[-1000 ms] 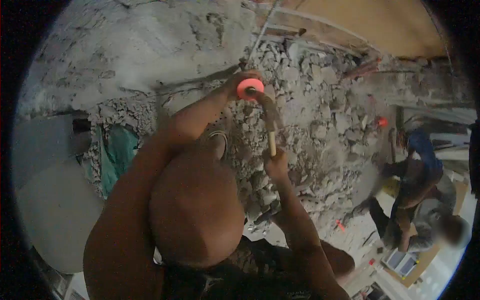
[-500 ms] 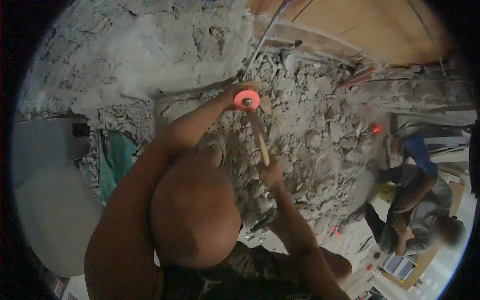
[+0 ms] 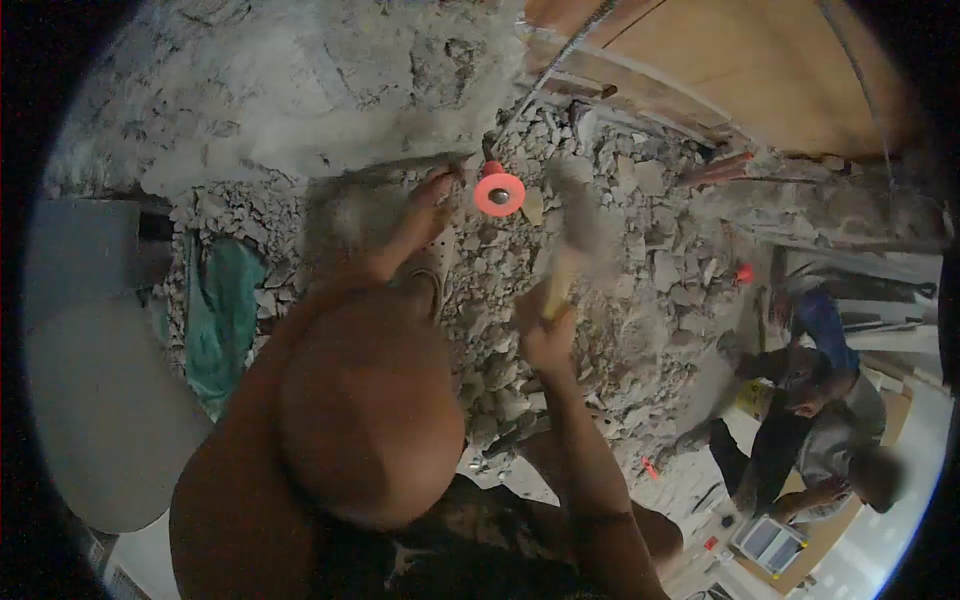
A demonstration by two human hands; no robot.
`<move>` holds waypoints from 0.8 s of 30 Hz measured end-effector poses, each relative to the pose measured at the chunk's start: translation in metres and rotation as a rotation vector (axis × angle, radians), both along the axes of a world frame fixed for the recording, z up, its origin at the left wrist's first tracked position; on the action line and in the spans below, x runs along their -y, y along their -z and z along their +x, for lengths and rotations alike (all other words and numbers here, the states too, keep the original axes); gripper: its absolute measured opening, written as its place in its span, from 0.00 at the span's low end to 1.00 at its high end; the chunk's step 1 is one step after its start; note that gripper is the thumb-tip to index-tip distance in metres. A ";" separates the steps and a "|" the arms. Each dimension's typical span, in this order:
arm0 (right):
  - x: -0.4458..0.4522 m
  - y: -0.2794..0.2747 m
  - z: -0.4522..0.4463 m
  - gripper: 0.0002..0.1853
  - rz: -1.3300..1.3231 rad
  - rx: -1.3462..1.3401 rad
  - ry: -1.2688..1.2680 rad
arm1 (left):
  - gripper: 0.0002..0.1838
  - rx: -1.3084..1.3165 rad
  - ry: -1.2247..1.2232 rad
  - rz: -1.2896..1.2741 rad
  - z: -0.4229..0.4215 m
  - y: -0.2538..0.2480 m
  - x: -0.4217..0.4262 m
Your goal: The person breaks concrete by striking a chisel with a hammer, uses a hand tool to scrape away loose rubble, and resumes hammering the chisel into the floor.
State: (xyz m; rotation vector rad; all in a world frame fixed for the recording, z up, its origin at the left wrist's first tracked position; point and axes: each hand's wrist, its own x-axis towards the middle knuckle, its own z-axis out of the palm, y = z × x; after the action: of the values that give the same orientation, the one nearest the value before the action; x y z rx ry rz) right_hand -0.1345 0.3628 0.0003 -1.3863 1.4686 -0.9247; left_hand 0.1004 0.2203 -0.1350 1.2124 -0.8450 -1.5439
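My right hand (image 3: pixel 548 330) is closed round the wooden handle of a hammer (image 3: pixel 562 288), whose head is smeared by motion above the rubble. A chisel (image 3: pixel 499 195) with a round pink-red hand guard is seen end-on, its metal striking end in the middle and its tip towards the base of the rough wall. Just left of the chisel, apart from it, my left hand (image 3: pixel 432 205) reaches to the wall's foot with its fingers stretched out. My bent knee (image 3: pixel 370 410) fills the lower middle, with a perforated shoe (image 3: pixel 440 255) beyond it.
Broken rubble (image 3: pixel 620 290) covers the floor. A person (image 3: pixel 835 430) sits at the right near a tray (image 3: pixel 768 547). Green cloth (image 3: pixel 222 320) hangs at the left, beside a grey panel (image 3: pixel 85 380). A wooden board (image 3: pixel 750 60) spans the upper right. A red object (image 3: pixel 744 273) lies by the rubble.
My left hand has let go of the chisel and moved left, towards the wall. The hammer's head has swung up and right, away from the chisel. The other person's arms have shifted.
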 end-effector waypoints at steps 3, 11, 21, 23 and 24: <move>-0.021 0.032 -0.008 0.10 0.323 -0.579 -0.285 | 0.19 0.666 -0.024 -0.455 0.040 -0.027 -0.049; -0.016 -0.047 0.039 0.11 0.143 -0.360 -0.040 | 0.15 0.285 0.048 -0.528 0.044 -0.006 -0.040; -0.075 -0.112 0.006 0.12 0.684 0.322 0.428 | 0.36 0.986 0.633 -0.121 -0.050 0.037 0.039; -0.098 -0.148 -0.008 0.11 0.768 0.368 0.508 | 0.34 1.121 0.722 -0.035 -0.059 0.068 0.047; -0.118 -0.153 -0.020 0.11 0.774 0.400 0.528 | 0.31 1.071 0.689 -0.113 -0.056 0.095 0.049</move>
State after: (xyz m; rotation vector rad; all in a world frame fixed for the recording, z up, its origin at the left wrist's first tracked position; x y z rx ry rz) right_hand -0.1542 0.4812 0.1537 -0.2365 1.6407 -0.7502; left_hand 0.0443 0.1718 -0.2297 1.7777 -2.1867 -1.2171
